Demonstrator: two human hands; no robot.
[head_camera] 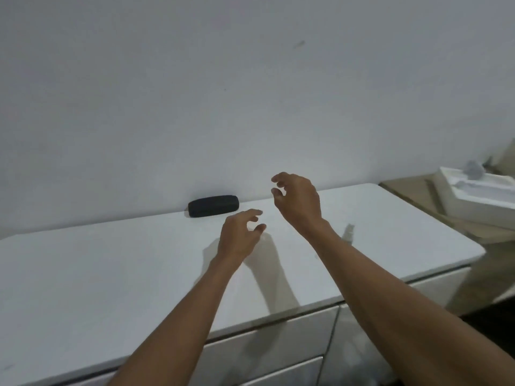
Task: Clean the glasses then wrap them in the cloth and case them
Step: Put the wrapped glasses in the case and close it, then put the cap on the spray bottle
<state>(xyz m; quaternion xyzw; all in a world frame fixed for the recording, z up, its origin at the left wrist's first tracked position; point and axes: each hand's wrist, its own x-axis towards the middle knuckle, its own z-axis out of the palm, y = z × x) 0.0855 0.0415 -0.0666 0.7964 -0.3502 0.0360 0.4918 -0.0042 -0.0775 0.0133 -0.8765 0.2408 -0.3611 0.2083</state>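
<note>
Your two forearms reach in from the near edge over the white countertop (111, 274), and both hands hover above it holding nothing: your left hand (239, 235) has fingers loosely curled with thumb and forefinger apart, just this side of the case, and your right hand (298, 201) hangs a little higher and to the right of the case, fingers likewise slack and parted. Beyond them the black glasses case (213, 206) lies flat and closed against the wall (250, 93). It looks rigid and light, with a textured shell that should not slip; take it across its short width, near the middle, and lift it clear of the wall before opening. Neither glasses nor cloth is visible, so judge them to be inside. Nothing stands between your hands and the case. Far right of the case, off the counter, sits a white foam tray (473, 193) with a blurred grey object, well apart.
</note>
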